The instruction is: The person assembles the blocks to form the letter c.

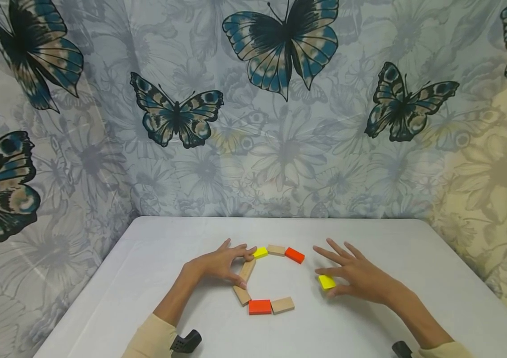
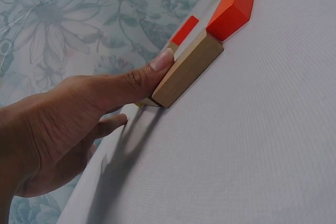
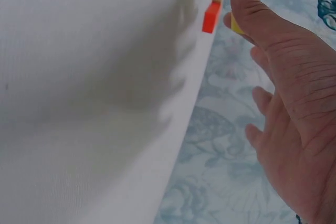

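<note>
My left hand (image 1: 219,263) rests spread beside the left side of a curve of small blocks. Its thumb touches a wooden block (image 2: 191,69) where two plain ones meet, and its index fingertip is at the yellow block (image 1: 260,252) farther back. Opposite, my right hand (image 1: 361,276) pinches another yellow block (image 1: 326,282) between thumb and index finger, its other fingers spread. That block is held off to the right of the curve. A long plain wooden block (image 1: 247,270) lies between the left thumb and index finger.
The curve continues with a plain block (image 1: 276,249) and a red block (image 1: 295,255) at the back. In front lie another red block (image 1: 260,307) and a plain block (image 1: 283,305). A white table (image 1: 352,328) meets a butterfly-print cloth (image 1: 289,164) behind.
</note>
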`<state>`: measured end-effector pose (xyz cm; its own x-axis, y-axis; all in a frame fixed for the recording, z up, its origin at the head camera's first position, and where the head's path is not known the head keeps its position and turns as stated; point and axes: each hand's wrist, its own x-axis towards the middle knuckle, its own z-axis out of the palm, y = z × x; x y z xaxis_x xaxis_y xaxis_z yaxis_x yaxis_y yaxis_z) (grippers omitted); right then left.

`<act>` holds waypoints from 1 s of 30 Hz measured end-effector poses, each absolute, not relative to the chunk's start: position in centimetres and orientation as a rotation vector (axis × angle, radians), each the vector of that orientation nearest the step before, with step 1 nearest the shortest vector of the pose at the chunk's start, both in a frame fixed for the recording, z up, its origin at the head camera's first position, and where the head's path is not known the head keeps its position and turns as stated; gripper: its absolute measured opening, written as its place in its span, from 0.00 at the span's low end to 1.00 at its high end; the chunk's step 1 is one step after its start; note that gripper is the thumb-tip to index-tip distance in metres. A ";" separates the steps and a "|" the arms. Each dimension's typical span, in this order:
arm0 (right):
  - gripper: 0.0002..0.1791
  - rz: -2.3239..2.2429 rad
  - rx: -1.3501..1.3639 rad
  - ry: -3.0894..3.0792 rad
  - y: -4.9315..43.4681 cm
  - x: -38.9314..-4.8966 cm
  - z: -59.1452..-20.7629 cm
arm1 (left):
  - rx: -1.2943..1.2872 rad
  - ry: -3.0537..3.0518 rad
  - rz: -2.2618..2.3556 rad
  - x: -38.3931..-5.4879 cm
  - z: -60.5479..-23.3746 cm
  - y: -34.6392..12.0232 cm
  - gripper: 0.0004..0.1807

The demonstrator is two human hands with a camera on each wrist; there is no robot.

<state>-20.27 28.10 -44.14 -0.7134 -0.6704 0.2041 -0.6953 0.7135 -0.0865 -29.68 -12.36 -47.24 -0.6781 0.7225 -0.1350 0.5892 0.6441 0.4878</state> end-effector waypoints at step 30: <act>0.32 0.100 1.310 -2.853 21.7 -21.6 -45.1 | 1.030 2.545 0.611 -29.6 -47.1 -12.3 0.52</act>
<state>-21.60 21.74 -45.15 -0.6523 -0.7574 0.0271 -0.7575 0.6503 -0.0574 -29.61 -12.33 -47.13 -0.6851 0.7154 -0.1375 0.5750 0.6469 0.5010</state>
